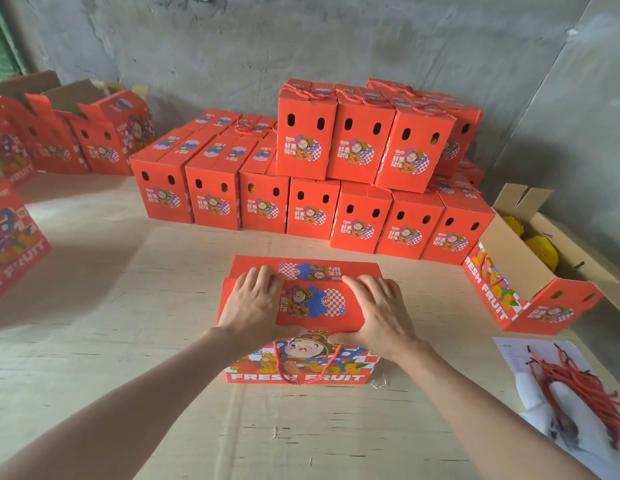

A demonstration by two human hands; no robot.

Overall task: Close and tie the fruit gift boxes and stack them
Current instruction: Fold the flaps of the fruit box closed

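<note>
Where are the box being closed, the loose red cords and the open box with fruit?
box being closed (312, 303): head view, top flap
red cords (578, 379): head view, middle of bundle
open box (506, 265): head view, brown inner wall

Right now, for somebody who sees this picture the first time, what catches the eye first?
Likely the left hand and right hand pressing flat on the box at centre. Behind it, a stack of closed red boxes lines the wall; at right lies an open box holding yellow fruit.
</note>
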